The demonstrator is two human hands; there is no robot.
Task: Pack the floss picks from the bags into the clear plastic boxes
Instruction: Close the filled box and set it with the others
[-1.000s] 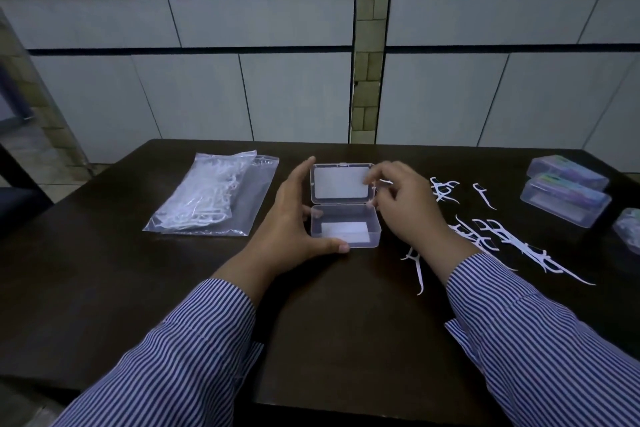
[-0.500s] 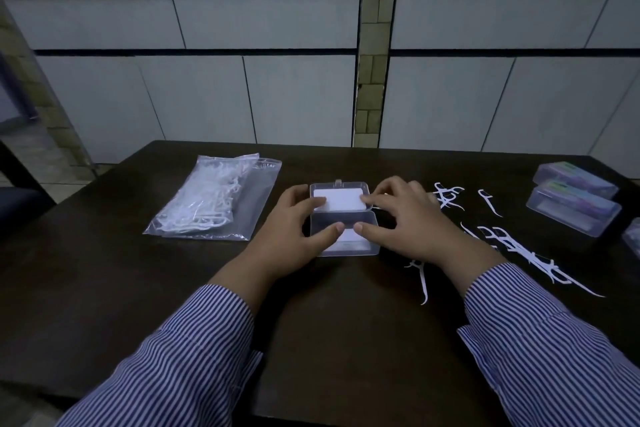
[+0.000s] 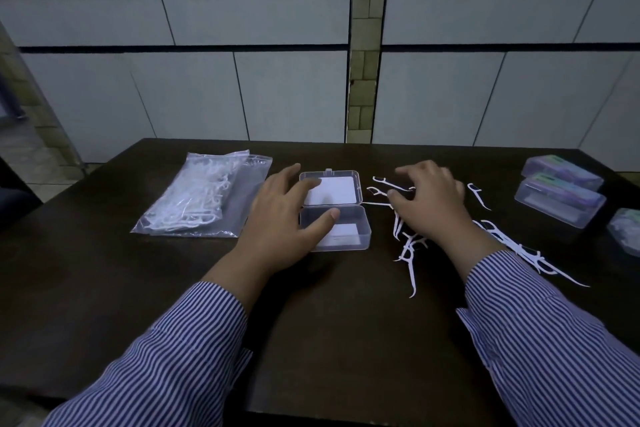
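Lying between both hands (image 3: 284, 218), open clear box (image 3: 334, 210)

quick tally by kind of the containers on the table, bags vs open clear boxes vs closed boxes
Bags of floss picks: 1 for certain; a second may lie beneath, unclear
Open clear boxes: 1
Closed boxes: 3, the last cut off at the frame edge
Total: 5
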